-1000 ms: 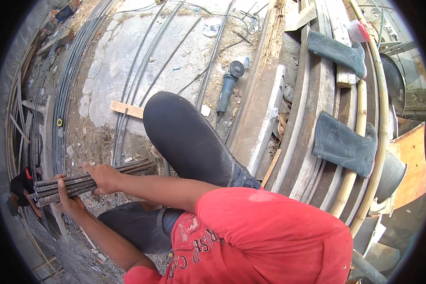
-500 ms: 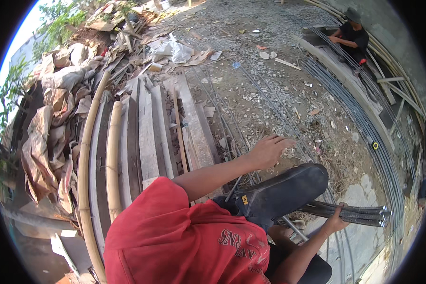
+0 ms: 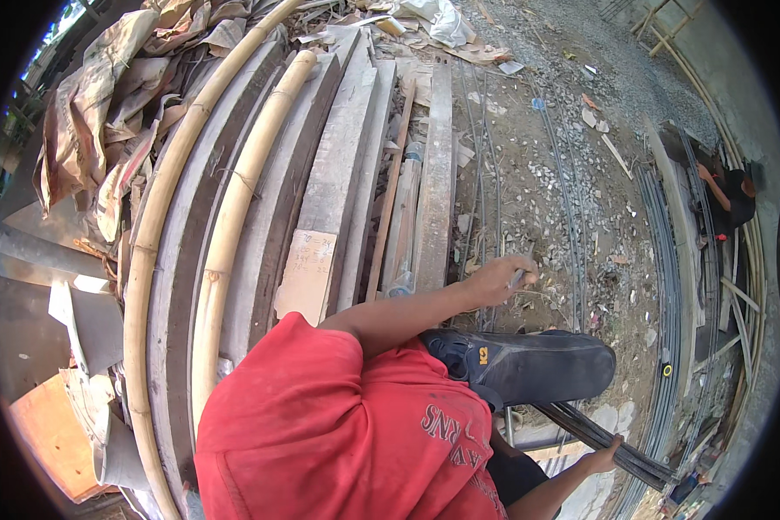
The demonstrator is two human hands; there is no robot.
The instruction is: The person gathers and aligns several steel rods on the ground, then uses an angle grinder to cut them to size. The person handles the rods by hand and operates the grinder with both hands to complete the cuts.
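My right hand [image 3: 602,458] is closed around a bundle of thin dark steel bars [image 3: 572,422], low at the right. The bundle slants from beneath my dark-trousered knee [image 3: 546,364] toward the lower right. Beyond the knee, my left hand [image 3: 498,281] is raised over the ground with its fingers curled. A small greyish thing shows between those fingers, too little of it to name. Part of the bundle is hidden under my leg.
Planks [image 3: 338,165] and bamboo poles [image 3: 234,208] lie along the left, with a marked board [image 3: 307,270] among them. Long steel bars [image 3: 654,260] run along the right. Crumpled sacks [image 3: 87,113] fill the upper left. A co-worker [image 3: 735,199] sits far right.
My view has swung left and down. My left hand has gone from stretched fingers to curled ones. My right hand still grips the bars, whose outer ends now tilt lower.
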